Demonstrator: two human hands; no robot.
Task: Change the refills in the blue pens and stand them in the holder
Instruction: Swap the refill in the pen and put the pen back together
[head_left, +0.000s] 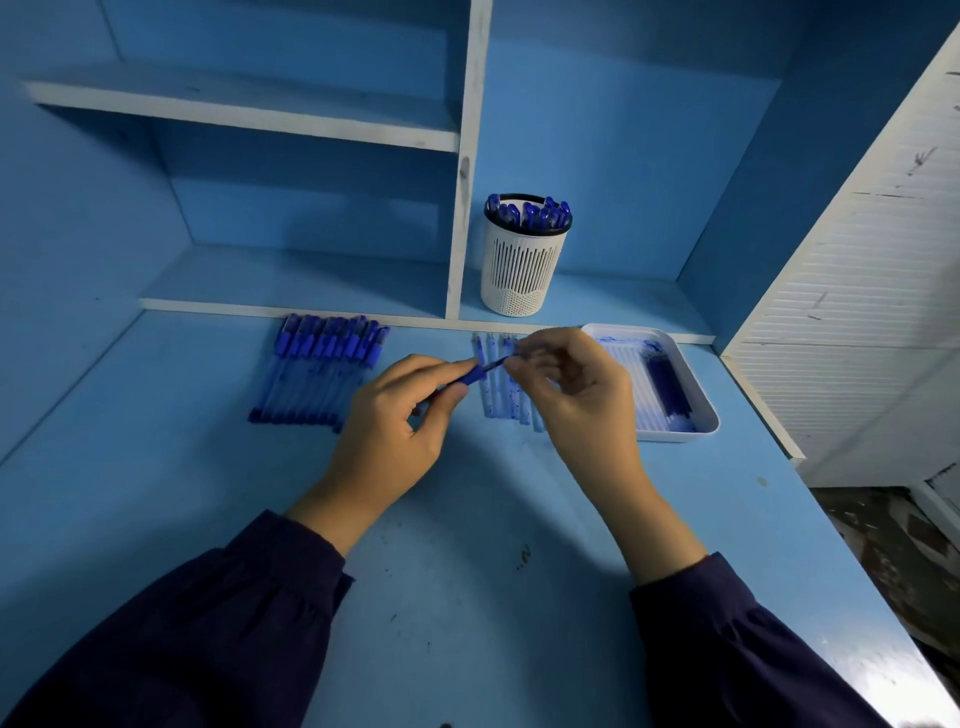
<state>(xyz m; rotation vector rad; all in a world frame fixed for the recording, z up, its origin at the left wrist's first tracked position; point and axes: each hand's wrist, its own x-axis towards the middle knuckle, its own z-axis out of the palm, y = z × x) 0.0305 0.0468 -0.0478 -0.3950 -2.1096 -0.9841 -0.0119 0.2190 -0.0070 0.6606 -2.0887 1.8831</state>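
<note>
Several blue capped pens (530, 213) stand in the white slotted plastic holder (522, 270) by the bench's (467, 545) back edge, a row (322, 374) waits back-left, and the left hand (400, 415) pinches a blue pen piece (471, 375) whose thin refill (496, 362) the right hand (571, 384) pinches.
</note>
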